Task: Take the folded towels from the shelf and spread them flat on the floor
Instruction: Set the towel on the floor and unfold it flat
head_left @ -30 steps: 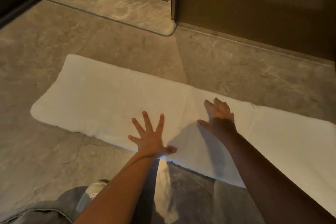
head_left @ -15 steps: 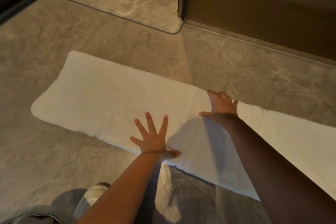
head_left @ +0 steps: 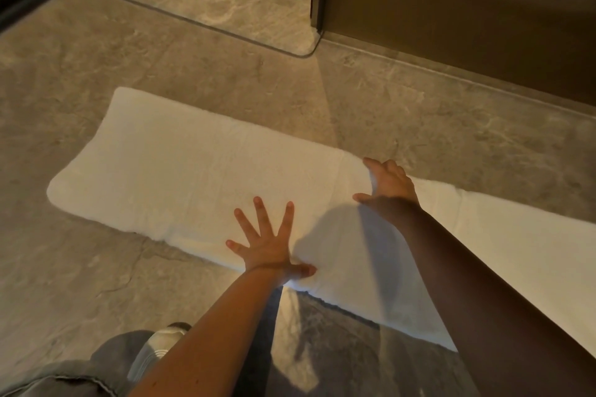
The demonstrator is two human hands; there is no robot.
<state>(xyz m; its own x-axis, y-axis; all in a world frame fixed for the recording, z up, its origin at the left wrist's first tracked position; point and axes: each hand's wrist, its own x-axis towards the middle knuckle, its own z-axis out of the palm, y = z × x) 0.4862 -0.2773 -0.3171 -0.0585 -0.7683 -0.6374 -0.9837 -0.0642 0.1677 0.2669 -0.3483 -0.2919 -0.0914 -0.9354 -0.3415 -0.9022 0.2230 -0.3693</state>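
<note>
A long white towel (head_left: 180, 177) lies stretched out on the stone floor, still doubled lengthwise, running from the left to the right edge of view. My left hand (head_left: 267, 245) presses flat on its near edge with the fingers spread wide. My right hand (head_left: 392, 187) reaches across to the far edge, where the fingers curl over the edge and the thumb rests on top. The cloth rises a little beside the index finger. No shelf and no other towels are in view.
A raised marble step (head_left: 206, 0) with a rounded corner lies beyond the towel. To its right a dark wall panel (head_left: 467, 16) meets the floor. My knee in grey trousers (head_left: 80, 374) and a light shoe (head_left: 161, 342) are at the bottom left.
My right hand has slid from the middle of the towel to its far edge and curled its fingers over it. The left hand has stayed pressed in place.
</note>
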